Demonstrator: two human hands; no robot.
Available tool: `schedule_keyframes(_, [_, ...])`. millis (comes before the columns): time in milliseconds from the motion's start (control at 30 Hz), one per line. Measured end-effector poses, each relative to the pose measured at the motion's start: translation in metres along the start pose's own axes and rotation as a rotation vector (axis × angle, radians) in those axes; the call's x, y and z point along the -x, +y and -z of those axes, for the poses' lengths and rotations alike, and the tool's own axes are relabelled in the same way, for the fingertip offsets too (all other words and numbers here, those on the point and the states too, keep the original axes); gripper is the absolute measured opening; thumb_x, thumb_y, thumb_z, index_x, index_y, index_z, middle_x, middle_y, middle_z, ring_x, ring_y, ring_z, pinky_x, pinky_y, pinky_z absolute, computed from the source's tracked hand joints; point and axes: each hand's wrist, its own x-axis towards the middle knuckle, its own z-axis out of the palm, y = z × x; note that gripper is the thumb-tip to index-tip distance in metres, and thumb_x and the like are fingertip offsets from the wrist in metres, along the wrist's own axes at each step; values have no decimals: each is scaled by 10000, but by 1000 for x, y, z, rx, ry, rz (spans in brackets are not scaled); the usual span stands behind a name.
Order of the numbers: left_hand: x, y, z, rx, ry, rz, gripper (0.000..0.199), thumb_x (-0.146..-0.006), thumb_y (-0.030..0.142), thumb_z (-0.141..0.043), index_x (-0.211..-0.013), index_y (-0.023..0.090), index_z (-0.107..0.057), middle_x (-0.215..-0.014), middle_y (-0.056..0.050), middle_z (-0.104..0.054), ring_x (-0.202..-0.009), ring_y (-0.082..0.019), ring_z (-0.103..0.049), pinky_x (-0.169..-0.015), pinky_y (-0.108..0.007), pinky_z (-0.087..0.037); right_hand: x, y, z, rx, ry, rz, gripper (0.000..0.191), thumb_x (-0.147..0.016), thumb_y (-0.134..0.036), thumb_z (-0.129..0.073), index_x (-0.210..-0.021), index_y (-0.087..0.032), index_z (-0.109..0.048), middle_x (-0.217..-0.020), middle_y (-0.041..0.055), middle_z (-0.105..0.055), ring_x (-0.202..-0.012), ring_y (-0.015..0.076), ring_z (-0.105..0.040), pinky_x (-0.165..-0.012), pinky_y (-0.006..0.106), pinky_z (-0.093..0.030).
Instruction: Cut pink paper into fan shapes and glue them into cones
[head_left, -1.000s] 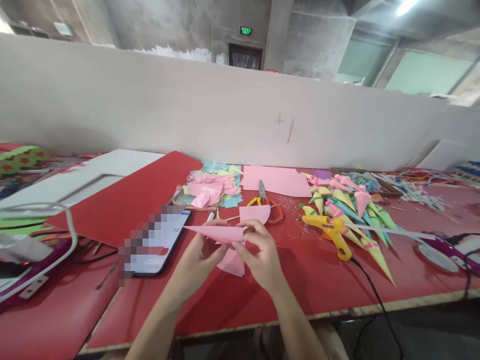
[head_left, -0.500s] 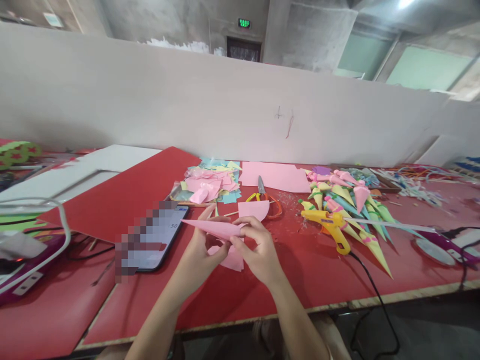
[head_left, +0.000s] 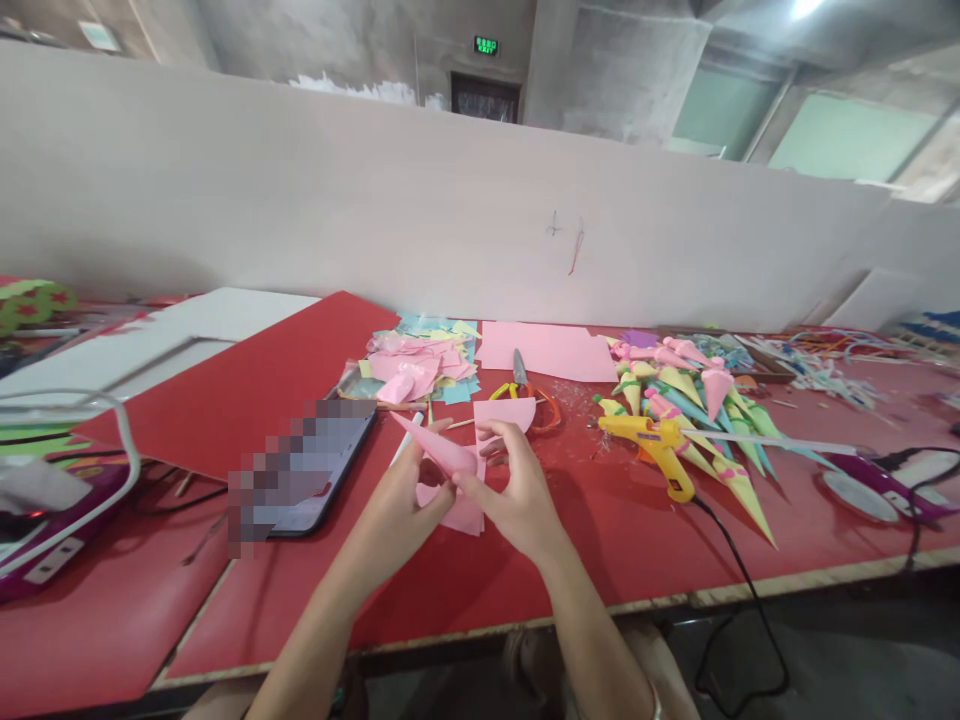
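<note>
A pink paper cone (head_left: 442, 450) points up and to the left between my hands. My left hand (head_left: 409, 495) grips it from the left, with fingers behind and thumb in front. At the cone's wide end, my right hand (head_left: 514, 490) touches the paper with its thumb, its other fingers spread apart and curved. Below the cone lies a pink paper piece (head_left: 465, 515), partly covered by my hands. Another pink piece with a rounded edge (head_left: 510, 410) lies just behind my right hand, overlapping the orange and yellow scissors (head_left: 553, 410).
A phone (head_left: 322, 480) lies at left beside a red board (head_left: 255, 390). Paper scraps (head_left: 420, 365) and a pink sheet (head_left: 544, 350) are at the back. To the right are a yellow glue gun (head_left: 660, 450) with a cord and a pile of coloured cones (head_left: 682, 390).
The cone has tilted more steeply, its tip shifting right and upward. My right fingers have moved apart and off the cone's upper edge. A white stick now shows beside my left hand.
</note>
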Motion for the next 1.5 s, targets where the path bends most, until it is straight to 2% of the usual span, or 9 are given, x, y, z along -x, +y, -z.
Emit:
schedule_keyframes(133, [2, 5, 2, -100, -155, -35, 245, -759, 205, -454, -987, 195, -545, -867, -20, -594, -757, -162, -574, -688, -276, -467, -1, 0, 4, -61, -42, 59, 412, -719, -268, -613, -1113, -257, -492, -1050, 41, -520, -945, 176, -516, -811, 312, -449])
schedule_keyframes(300, [5, 10, 5, -189, -248, -81, 265, -739, 179, -451, -968, 220, -580, -926, -24, -608, -796, -172, -573, -712, -270, -461, -4, -5, 9, -172, -117, -22, 297, -757, -236, -560, -1053, -233, -536, -888, 12, -565, -761, 132, -539, -673, 251, -455])
schedule_keyframes(433, [5, 9, 12, -162, -208, -77, 374, -772, 245, -480, -1145, 243, -508, -1091, -48, -592, -969, -205, -551, -849, -304, -432, -5, -3, 13, -259, -108, -82, 126, -749, -238, -574, -870, -203, -570, -787, -1, -572, -714, 135, -536, -668, 256, -448])
schedule_keyframes(600, [2, 8, 17, -79, -97, -66, 201, -824, 334, -452, -965, 224, -544, -961, -27, -606, -868, -181, -560, -786, -277, -438, -7, 0, 15, -379, -37, -119, 109, -721, -258, -623, -793, -205, -561, -760, -12, -563, -712, 127, -538, -636, 232, -442])
schedule_keyframes(933, [4, 8, 14, 357, 149, -87, 438, -733, 272, -594, -1144, 256, -444, -1163, -46, -515, -1097, -188, -482, -809, -228, -451, -4, -5, 16, -431, -221, -175, 64, -729, -194, -595, -787, -189, -621, -797, 5, -632, -695, 126, -609, -673, 264, -493])
schedule_keyframes(1100, [4, 5, 7, 578, 195, 47, 516, -713, 323, -624, -1202, 250, -477, -1130, -51, -592, -932, -189, -585, -695, -228, -491, -1, -5, 7, -499, -277, -244, 164, -692, -179, -624, -839, -204, -556, -799, -15, -592, -702, 118, -604, -665, 254, -490])
schedule_keyframes(1200, [1, 0, 0, 618, 116, 158, 446, -708, 390, -616, -1093, 166, -590, -996, -80, -667, -817, -212, -621, -634, -258, -499, 1, -9, 0, -509, -302, -272, 240, -682, -180, -621, -892, -219, -513, -752, -29, -554, -680, 117, -583, -624, 246, -489])
schedule_keyframes(1367, [0, -1, -5, 614, 73, 247, 475, -704, 451, -604, -1051, 128, -625, -926, -99, -691, -871, -254, -616, -683, -302, -504, 2, -14, -1, -346, -313, -189, 173, -714, -162, -557, -864, -223, -495, -735, -27, -568, -703, 129, -582, -625, 244, -467])
schedule_keyframes(1500, [-1, 1, 6, 611, 173, 256, 472, -714, 501, -567, -998, 132, -646, -882, -96, -690, -876, -248, -610, -716, -302, -497, 2, -11, 8, 148, -255, -70, 87, -794, -164, -473, -820, -210, -541, -761, -1, -615, -724, 145, -596, -653, 250, -425])
